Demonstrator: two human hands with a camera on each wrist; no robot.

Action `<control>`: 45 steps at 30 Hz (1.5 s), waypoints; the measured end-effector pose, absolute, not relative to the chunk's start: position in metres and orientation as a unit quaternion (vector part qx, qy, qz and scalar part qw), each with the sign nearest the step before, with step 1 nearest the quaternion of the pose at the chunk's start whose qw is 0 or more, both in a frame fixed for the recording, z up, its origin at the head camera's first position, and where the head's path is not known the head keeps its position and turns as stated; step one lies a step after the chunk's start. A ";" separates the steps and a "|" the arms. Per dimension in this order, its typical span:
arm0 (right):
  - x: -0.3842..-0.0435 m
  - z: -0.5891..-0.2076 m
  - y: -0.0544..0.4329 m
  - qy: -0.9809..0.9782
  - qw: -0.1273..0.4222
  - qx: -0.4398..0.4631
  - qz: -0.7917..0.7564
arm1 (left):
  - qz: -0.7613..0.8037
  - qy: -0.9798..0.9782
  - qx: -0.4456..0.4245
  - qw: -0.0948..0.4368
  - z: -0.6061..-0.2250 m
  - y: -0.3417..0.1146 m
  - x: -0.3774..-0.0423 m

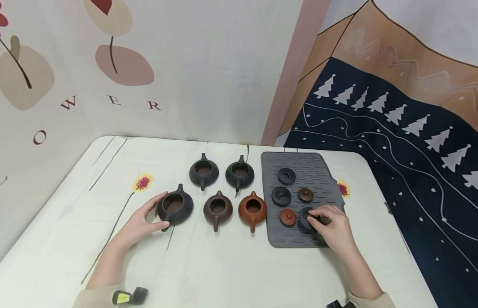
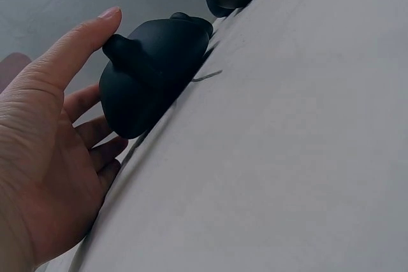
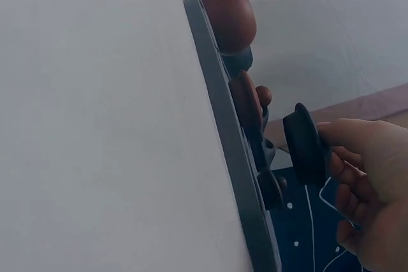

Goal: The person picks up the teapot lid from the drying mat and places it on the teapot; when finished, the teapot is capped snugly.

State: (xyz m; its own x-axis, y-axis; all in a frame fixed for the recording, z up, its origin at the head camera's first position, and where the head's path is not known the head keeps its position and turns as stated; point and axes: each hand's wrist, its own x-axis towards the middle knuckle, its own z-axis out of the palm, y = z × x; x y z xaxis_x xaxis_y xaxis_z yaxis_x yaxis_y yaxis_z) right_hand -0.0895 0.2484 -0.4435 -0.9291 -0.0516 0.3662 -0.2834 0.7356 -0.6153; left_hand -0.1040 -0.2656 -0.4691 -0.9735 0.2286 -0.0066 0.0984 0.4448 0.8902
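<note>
In the head view my left hand [image 1: 136, 224] cups the left side of a black teapot [image 1: 185, 209], its thumb over the near end and its fingers along the far left side. The left wrist view shows the teapot [image 2: 156, 62] on the table with its small round end by my thumb. My right hand [image 1: 335, 226] pinches a black lid [image 1: 304, 222] over the grey mat [image 1: 277, 239]. Seen from the right wrist, this lid [image 3: 303, 144] is raised off the mat and tilted on edge. An orange-red lid [image 1: 288, 217] and a brown lid [image 1: 306, 195] lie near it.
Two black lids, one farther back [image 1: 286, 176] and one nearer [image 1: 281, 196], also lie on the mat. Left of it stand two black teapots [image 1: 211, 171] [image 1: 246, 175], a brown teapot [image 1: 225, 214] and an orange-red teapot [image 1: 259, 214], all lidless.
</note>
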 end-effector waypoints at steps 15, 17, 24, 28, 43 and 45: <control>-0.101 -0.424 0.218 -0.897 0.181 0.160 0.369 | 0.518 0.848 0.092 0.064 -0.469 -0.266 -0.103; -0.103 -0.421 0.213 -0.896 0.180 0.166 0.370 | 0.518 0.848 0.093 0.064 -0.469 -0.266 -0.104; -0.109 -0.412 0.194 -0.888 0.168 0.182 0.388 | 0.517 0.848 0.091 0.068 -0.467 -0.266 -0.105; -0.112 -0.406 0.183 -0.886 0.162 0.190 0.391 | 0.516 0.849 0.090 0.067 -0.468 -0.266 -0.103; -0.123 -0.397 0.143 -0.864 0.134 0.251 0.416 | 0.511 0.852 0.092 0.061 -0.475 -0.269 -0.103; -0.124 -0.396 0.138 -0.858 0.137 0.262 0.419 | 0.512 0.852 0.094 0.061 -0.475 -0.269 -0.104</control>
